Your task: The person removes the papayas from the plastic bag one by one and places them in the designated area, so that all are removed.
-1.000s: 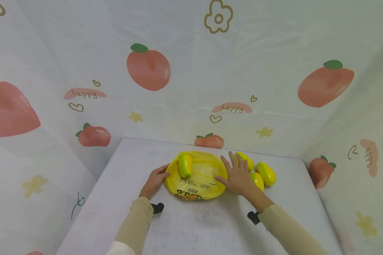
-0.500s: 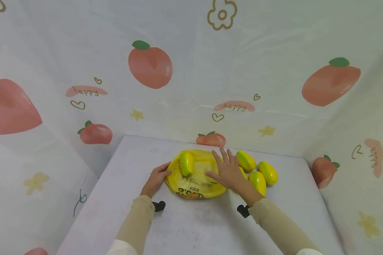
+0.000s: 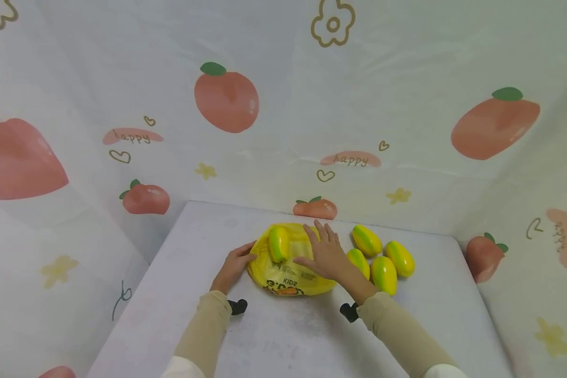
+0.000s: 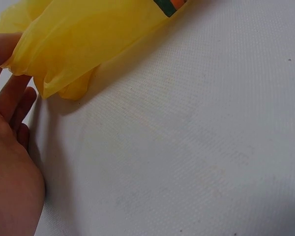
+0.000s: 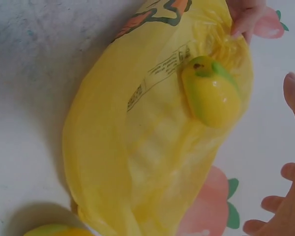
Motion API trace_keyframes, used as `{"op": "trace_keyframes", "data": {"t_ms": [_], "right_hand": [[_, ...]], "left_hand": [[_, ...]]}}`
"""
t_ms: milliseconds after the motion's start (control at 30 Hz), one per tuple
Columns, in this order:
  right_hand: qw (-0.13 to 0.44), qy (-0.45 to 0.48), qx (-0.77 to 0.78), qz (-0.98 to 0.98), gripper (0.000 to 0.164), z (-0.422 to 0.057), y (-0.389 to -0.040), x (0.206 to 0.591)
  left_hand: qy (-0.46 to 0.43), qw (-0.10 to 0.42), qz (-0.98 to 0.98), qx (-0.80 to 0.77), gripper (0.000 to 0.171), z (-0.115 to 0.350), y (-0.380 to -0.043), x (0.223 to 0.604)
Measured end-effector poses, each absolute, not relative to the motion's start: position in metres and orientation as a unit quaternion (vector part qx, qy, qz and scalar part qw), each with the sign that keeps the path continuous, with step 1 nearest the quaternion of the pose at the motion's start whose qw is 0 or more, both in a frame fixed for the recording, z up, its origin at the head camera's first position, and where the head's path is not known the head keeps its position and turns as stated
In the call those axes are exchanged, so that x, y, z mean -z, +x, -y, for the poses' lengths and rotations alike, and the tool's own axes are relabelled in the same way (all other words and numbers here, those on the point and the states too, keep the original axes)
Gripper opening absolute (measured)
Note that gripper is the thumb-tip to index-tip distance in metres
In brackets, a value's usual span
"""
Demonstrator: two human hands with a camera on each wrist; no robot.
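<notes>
A yellow plastic bag (image 3: 290,270) with printed lettering lies spread on the table, its mouth open. One yellow-green mango (image 3: 279,244) rests in its left part; the right wrist view shows this mango (image 5: 214,96) against the inner plastic. My left hand (image 3: 230,269) pinches the bag's left rim, thumb on one side and fingers on the other in the left wrist view. My right hand (image 3: 328,255) hovers over the bag's right side with fingers spread, holding nothing. In the right wrist view, the right hand (image 5: 287,196) is partly cut off by the frame edge.
Several more mangoes (image 3: 384,275) lie on the white table (image 3: 283,336) to the right of the bag, close to my right forearm. A printed cloth wall (image 3: 274,173) rises right behind the table, with cloth on both sides.
My right hand has moved left from beside the loose mangoes to over the bag, uncovering more of them. The left hand keeps its hold on the rim, and the mango inside stays put.
</notes>
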State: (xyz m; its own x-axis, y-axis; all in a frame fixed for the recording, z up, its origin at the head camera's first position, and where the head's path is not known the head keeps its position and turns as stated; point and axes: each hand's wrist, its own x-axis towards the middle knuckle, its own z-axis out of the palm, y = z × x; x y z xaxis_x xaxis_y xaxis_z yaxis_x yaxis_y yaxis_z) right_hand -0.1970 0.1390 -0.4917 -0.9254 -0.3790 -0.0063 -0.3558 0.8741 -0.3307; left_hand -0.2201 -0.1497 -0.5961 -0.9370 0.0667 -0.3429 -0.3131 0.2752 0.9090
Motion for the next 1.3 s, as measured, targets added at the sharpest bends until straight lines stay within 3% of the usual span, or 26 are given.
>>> {"op": "trace_keyframes", "data": {"t_ms": [700,1300], "right_hand": [[0.072,-0.177,0.176,-0.966,0.100,-0.106,-0.212,0.501],[0.113,-0.111,0.282,-0.946,0.099,-0.077,-0.222,0.519]], "left_hand": [[-0.072,0.150,-0.786,-0.596,0.051,0.149,-0.219,0.597],[-0.071,0.147,-0.793,-0.587,0.050,0.149,-0.217,0.596]]}}
